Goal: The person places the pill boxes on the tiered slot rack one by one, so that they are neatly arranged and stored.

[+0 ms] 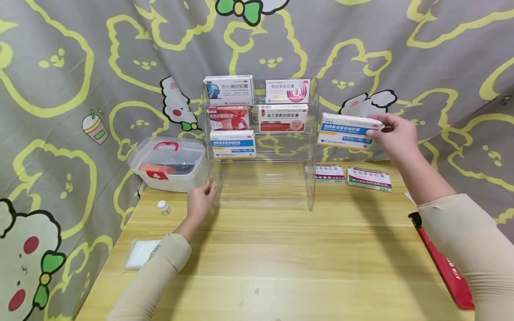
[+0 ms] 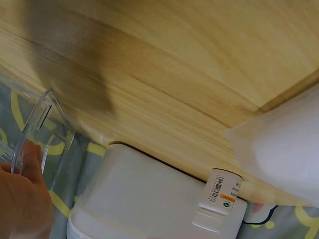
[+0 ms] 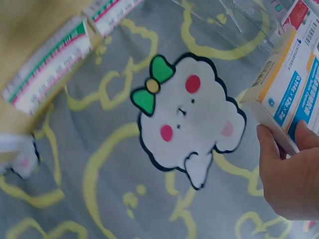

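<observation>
A clear stepped display rack stands on the wooden table. My left hand grips the rack's lower left side edge, thumb and fingers on either side of the panel in the left wrist view. With my right hand I pinch a blue-and-white medicine box by its right end, in the air just right of the rack. On the rack's lowest filled tier, at left, sits a matching blue-and-white box. Above it are a red box, a white box with red and two more boxes on top.
A lidded first-aid container stands left of the rack, near a small white bottle and a white packet. Two green-striped medicine boxes lie at the right rear. A red pouch lies along the right edge. Behind hangs a patterned curtain.
</observation>
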The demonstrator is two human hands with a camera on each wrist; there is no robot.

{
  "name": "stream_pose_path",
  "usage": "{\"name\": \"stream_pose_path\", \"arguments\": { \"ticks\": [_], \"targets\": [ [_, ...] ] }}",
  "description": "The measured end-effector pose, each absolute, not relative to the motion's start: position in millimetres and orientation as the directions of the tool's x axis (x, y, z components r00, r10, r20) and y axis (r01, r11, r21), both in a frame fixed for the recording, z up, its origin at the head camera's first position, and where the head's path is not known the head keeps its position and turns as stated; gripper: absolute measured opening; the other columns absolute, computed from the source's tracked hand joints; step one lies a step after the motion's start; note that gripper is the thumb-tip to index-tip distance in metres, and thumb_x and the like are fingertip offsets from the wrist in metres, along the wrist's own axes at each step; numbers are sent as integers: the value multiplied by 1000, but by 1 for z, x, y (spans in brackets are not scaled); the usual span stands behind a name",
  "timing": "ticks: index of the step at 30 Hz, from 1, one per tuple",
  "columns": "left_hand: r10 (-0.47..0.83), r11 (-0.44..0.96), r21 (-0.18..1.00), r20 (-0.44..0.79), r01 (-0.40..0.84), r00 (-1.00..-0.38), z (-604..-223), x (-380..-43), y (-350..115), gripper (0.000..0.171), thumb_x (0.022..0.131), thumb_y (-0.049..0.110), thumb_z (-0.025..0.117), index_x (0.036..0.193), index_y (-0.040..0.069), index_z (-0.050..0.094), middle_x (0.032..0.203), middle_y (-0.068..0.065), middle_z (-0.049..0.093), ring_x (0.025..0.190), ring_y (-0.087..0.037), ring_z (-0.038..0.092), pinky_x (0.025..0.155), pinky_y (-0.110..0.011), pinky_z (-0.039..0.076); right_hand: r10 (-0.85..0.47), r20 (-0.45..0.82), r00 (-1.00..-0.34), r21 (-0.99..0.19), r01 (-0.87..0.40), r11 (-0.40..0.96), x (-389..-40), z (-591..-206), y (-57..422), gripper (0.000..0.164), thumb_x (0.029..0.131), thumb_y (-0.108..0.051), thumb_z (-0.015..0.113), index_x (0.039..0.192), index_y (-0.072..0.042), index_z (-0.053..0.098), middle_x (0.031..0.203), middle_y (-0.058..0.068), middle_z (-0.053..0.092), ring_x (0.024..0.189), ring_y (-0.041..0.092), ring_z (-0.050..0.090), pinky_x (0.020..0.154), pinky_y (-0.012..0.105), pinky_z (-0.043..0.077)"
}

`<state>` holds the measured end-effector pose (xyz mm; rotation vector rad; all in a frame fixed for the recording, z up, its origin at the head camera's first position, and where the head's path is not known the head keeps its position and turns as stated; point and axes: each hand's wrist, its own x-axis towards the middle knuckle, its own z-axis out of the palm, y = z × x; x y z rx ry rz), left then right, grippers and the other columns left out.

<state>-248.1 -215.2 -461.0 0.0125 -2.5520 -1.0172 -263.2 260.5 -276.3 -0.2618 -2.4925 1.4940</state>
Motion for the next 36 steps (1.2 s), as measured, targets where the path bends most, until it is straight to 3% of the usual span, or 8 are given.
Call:
{"name": "stream_pose_path", "arguments": {
  "ticks": [5,10,15,18,22,25,29,36],
  "targets": [
    [-159,729,672,347,127,-924,-464,-249,-213,25,85,8,59,105,-3,70,85,-19,71,66,-24,64,60,-36,55,278,134,-951,-836,41,547,-271,-255,253,38,87,-23,66,125,-26,62,100,-9,57,86,5,51,58,12,43],
    [-146,739,657,373,150,-916,-463,-249,-214,24,85,8,60,104,-4,70,85,-19,71,67,-25,64,62,-38,55,283,199,-938,-820,-2,572,-278,-240,240,37,86,-13,67,121,-25,65,99,-8,58,86,5,53,56,11,43],
    [-145,734,662,368,150,-918,-463,-248,-214,22,84,6,60,101,-5,70,83,-20,71,67,-27,65,61,-38,56,261,308,-915,-738,-57,672,-279,-230,227,36,87,-9,65,121,-19,65,98,-14,50,92,5,54,58,10,46],
    [-150,741,654,380,151,-913,-463,-247,-215,20,84,6,61,97,-5,71,82,-19,71,67,-27,65,62,-39,55,249,395,-884,-690,-107,716,-278,-225,219,35,86,-7,64,119,-18,67,94,-19,46,93,2,53,66,10,49],
    [-143,752,639,399,162,-906,-462,-249,-216,20,83,7,61,95,-4,72,79,-17,71,66,-26,64,62,-39,55,252,476,-842,-679,-170,714,-276,-216,209,35,83,-6,67,115,-18,69,89,-20,47,86,-4,50,68,7,46],
    [-159,753,638,414,161,-896,-461,-249,-216,21,82,6,61,96,-4,72,76,-16,70,63,-24,63,59,-39,54,235,396,-888,-785,-195,588,-278,-215,198,36,83,-5,68,116,-19,68,93,-14,54,84,0,54,63,9,46],
    [-172,751,640,428,163,-887,-460,-249,-217,22,81,4,62,98,-4,72,75,-16,70,63,-24,62,58,-39,54,181,231,-956,-887,-130,443,-286,-230,177,38,84,-7,68,119,-18,66,105,-2,60,86,8,57,61,13,48],
    [-164,742,656,380,140,-910,-462,-250,-215,26,82,6,62,106,0,70,81,-15,72,66,-23,64,62,-37,55,103,194,-976,-841,-112,530,-303,-271,138,39,86,-13,67,124,-16,62,113,7,58,92,15,55,65,19,48]
  ]
}}
